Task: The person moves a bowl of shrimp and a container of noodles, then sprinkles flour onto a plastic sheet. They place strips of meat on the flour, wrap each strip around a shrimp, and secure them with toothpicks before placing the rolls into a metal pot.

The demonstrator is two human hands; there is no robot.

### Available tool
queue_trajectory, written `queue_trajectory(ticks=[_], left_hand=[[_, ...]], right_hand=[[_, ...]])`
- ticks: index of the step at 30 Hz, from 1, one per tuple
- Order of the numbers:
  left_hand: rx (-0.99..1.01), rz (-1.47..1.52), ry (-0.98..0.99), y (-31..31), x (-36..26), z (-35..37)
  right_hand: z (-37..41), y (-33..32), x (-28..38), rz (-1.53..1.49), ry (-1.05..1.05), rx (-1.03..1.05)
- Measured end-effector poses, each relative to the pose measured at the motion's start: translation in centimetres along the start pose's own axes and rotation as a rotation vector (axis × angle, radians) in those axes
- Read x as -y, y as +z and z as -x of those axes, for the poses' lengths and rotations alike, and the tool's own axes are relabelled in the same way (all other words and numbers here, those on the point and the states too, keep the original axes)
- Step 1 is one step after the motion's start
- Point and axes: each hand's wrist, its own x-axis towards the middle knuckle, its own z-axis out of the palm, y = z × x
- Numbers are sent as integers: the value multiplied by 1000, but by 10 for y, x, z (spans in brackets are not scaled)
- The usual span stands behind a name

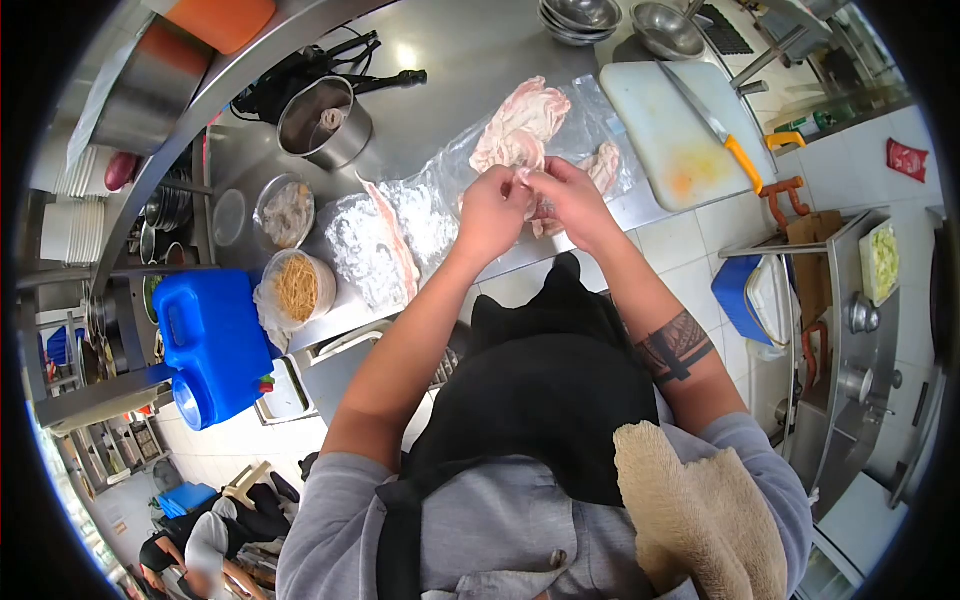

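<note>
My left hand (pixel 494 212) and my right hand (pixel 571 203) meet over the table's front edge, fingers pinched together on a small piece of pale raw meat, mostly hidden by the fingers. Just beyond them a larger heap of raw, fatty meat (pixel 522 122) lies on a clear plastic sheet (pixel 455 160). Another bit of meat (pixel 603 165) rests right of my right hand. To the left, a long strip of raw meat (pixel 392 238) lies on crinkled plastic wrap (pixel 352 250).
At right, a white cutting board (pixel 650 110) bears a knife (pixel 740 160) with a yellow handle. A steel pot (pixel 325 125), a bowl (pixel 285 212) and a tub of shredded food (pixel 298 288) stand left. A blue jerrycan (pixel 215 345) is lower left; metal bowls (pixel 580 15) sit behind.
</note>
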Motion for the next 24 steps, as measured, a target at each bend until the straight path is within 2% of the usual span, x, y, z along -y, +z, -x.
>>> queue_trajectory(ticks=[4, 6, 7, 9, 13, 15, 16, 18, 19, 21, 24], left_hand=[[28, -13, -84, -6, -3, 3], [-41, 161, -211, -8, -4, 4], [-43, 162, -214, -10, -5, 5], [-15, 410, -336, -12, -5, 4], [-28, 571, -425, -13, 8, 1], [-156, 1008, -508, -15, 19, -3], [-158, 1009, -509, -18, 24, -4], [-144, 1282, -472, -29, 32, -3], [-151, 1282, -473, -36, 34, -4], [-330, 1335, -506, -54, 38, -10], [-349, 1338, -449, -81, 55, -14]], right_hand=[[2, 4, 6, -5, -14, 22], [0, 2, 6, 53, 2, 69], [2, 3, 6, 54, 6, 71], [7, 7, 8, -53, 4, 48], [-4, 3, -2, 58, -26, -9], [-10, -4, -3, 85, 32, -116], [-10, -7, -4, 87, 34, -115], [-10, -12, -7, 48, -44, -209], [-11, -15, -7, 49, -39, -204], [-14, -24, -5, 0, -195, -309], [-18, -47, 24, -50, -210, -334]])
